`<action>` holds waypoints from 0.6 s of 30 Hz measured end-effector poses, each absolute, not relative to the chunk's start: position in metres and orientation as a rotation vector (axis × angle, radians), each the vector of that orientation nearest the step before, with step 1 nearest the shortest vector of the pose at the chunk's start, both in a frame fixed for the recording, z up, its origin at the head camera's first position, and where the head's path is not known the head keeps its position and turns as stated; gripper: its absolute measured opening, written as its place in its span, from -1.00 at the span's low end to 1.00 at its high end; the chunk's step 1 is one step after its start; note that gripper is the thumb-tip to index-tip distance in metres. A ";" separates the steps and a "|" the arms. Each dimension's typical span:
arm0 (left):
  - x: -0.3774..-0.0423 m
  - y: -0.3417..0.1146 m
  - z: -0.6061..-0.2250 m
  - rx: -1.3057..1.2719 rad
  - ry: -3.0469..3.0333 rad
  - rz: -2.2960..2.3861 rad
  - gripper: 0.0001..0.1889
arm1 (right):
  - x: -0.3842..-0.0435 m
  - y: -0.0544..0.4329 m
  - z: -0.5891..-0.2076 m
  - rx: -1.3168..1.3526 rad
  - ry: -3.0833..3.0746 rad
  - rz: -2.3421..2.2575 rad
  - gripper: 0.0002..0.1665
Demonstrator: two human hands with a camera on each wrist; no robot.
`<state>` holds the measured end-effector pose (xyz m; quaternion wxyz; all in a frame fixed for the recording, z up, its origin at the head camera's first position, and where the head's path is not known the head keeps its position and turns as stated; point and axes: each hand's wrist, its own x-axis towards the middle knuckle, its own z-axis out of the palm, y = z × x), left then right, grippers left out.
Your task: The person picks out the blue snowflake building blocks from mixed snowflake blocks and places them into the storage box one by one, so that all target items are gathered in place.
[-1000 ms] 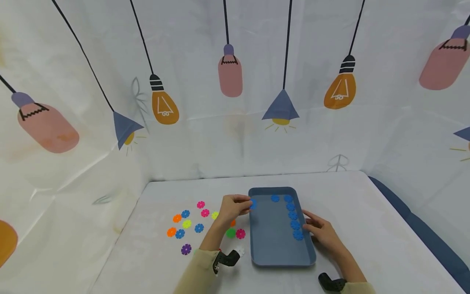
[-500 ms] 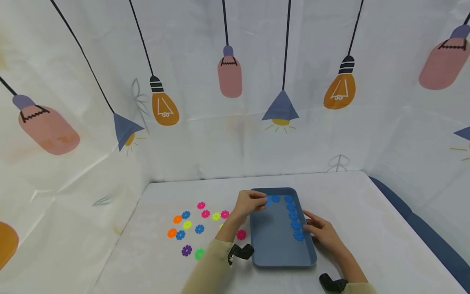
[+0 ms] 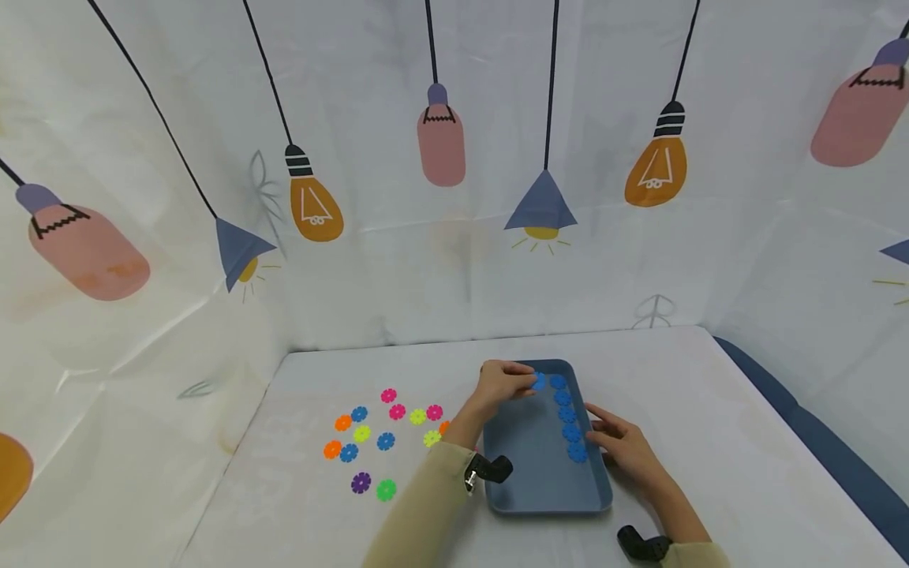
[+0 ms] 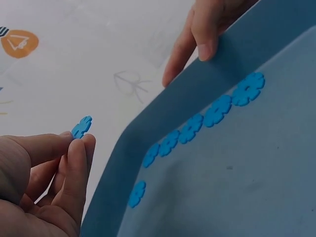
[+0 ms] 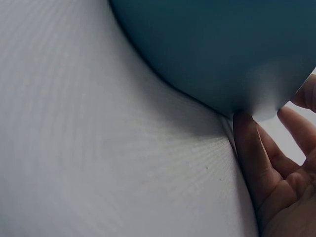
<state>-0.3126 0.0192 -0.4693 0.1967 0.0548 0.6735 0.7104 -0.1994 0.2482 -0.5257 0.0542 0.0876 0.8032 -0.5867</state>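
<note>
My left hand [image 3: 503, 382] pinches a blue flower-shaped plastic disc [image 4: 82, 127] between thumb and fingertips. In the head view it is over the far left part of the blue-grey tray [image 3: 543, 493]. Inside the tray, several like blue discs [image 3: 571, 433] form a line along the right wall, and another [image 4: 137, 194] lies by the far wall. My right hand [image 3: 625, 448] rests at the tray's right side, its fingertips touching the outer wall [image 5: 212, 59] in the right wrist view.
Left of the tray, loose flower-shaped discs are scattered on the white table [image 3: 270, 505]: pink [image 3: 397, 412], orange [image 3: 332, 450], yellow [image 3: 361, 434], blue [image 3: 386, 441], purple [image 3: 360, 483] and green [image 3: 387, 490]. A lamp-patterned curtain [image 3: 398, 276] hangs behind.
My left hand has carried the blue disc rightward from the tray's left rim, over its far end toward the discs there. The right hand has stayed at the tray's side.
</note>
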 end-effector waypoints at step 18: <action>-0.320 0.039 -0.497 0.213 2.038 1.895 -0.81 | -0.202 0.254 -0.520 0.234 2.362 -1.766 -0.25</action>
